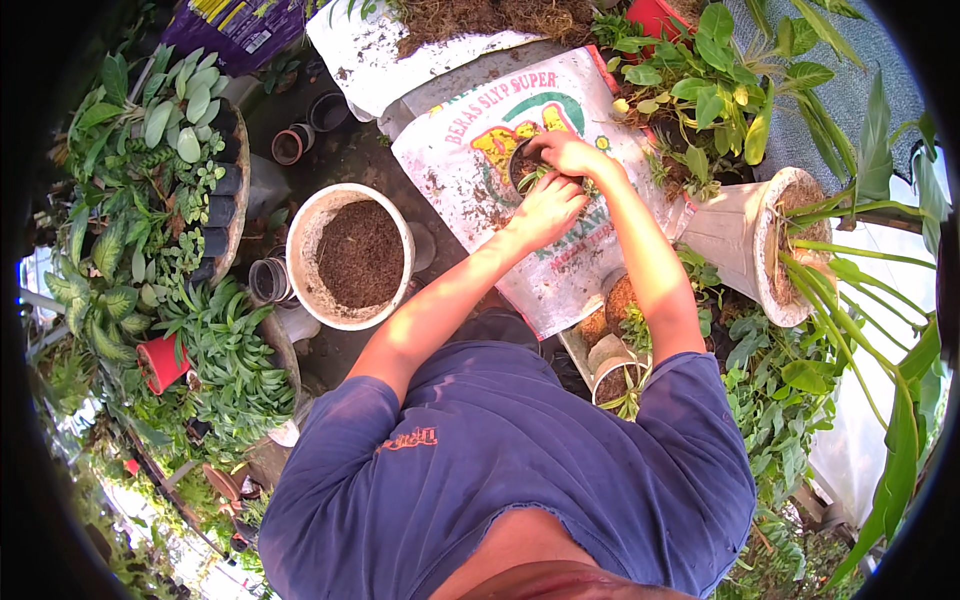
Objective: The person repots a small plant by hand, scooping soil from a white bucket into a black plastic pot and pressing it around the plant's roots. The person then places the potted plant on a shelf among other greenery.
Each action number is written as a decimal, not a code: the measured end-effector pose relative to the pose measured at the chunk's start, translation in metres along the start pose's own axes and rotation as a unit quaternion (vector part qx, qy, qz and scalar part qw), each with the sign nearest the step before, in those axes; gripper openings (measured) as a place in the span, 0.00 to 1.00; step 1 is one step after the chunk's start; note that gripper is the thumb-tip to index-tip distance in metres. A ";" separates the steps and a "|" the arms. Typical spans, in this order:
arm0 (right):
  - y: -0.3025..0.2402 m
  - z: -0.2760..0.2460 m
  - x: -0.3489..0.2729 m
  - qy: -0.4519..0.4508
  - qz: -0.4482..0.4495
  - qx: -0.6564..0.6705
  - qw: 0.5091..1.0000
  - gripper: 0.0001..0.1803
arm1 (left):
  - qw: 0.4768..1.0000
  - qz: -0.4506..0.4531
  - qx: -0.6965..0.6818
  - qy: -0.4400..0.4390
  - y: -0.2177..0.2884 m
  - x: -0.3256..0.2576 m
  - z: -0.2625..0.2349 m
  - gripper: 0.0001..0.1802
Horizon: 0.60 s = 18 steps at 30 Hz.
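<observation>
A small dark plant pot (517,165) with soil in it stands on a printed white sack (450,185). Thin green leaves of a small plant (537,180) stick out at its right side, between my hands. My left hand (546,210) is at the pot's near right side, fingers bent and pressed together at the leaves. From the far right, my right hand (565,154) reaches over the rim with curled fingers. Its fingertips are partly hidden, and what they grip cannot be made out. Loose soil is scattered on the sack.
A large white pot (300,255) of dark soil stands left of the sack. More soil mix (490,22) lies on another white sack beyond. Potted plants crowd the left, and a tall pale planter (730,235) leans at the right. Several small pots stand near my right elbow.
</observation>
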State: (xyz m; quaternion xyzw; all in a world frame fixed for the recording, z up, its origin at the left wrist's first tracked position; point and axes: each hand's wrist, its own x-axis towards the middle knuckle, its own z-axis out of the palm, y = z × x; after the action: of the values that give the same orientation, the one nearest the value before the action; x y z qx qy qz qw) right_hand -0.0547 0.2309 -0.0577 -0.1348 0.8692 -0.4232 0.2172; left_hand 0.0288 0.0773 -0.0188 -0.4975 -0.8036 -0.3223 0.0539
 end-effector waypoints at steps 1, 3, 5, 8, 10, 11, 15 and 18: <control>-0.013 -0.008 -0.006 0.053 0.020 0.001 0.998 0.18 | 1.000 -0.007 0.008 -0.003 -0.001 -0.002 -0.001 0.18; -0.017 -0.016 -0.014 0.100 0.065 -0.030 0.992 0.18 | 1.000 -0.011 0.015 -0.016 0.000 -0.004 -0.006 0.19; -0.008 -0.008 -0.022 0.063 0.052 -0.066 0.994 0.20 | 1.000 -0.003 0.010 -0.009 0.002 -0.001 -0.010 0.19; -0.010 -0.006 -0.021 0.049 0.032 -0.082 0.995 0.23 | 1.000 -0.003 0.011 -0.013 0.003 -0.001 -0.012 0.20; -0.028 -0.007 -0.020 0.118 0.007 -0.032 0.993 0.22 | 1.000 -0.002 0.010 -0.012 0.003 -0.002 -0.012 0.20; -0.022 -0.003 -0.016 0.095 -0.023 -0.051 0.994 0.21 | 1.000 0.001 0.008 -0.007 0.004 -0.002 -0.012 0.20; -0.002 0.004 -0.013 0.071 -0.019 -0.034 0.997 0.20 | 1.000 0.007 0.008 -0.004 0.004 -0.003 -0.011 0.18; -0.016 -0.009 -0.027 0.083 0.105 -0.046 0.990 0.19 | 0.999 -0.011 0.025 -0.019 0.005 -0.007 -0.013 0.18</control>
State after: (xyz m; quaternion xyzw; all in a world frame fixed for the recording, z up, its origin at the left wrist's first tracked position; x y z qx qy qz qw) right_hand -0.0345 0.2383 -0.0332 -0.0171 0.9119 -0.3679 0.1809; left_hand 0.0333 0.0657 -0.0093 -0.4936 -0.8175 -0.2929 0.0474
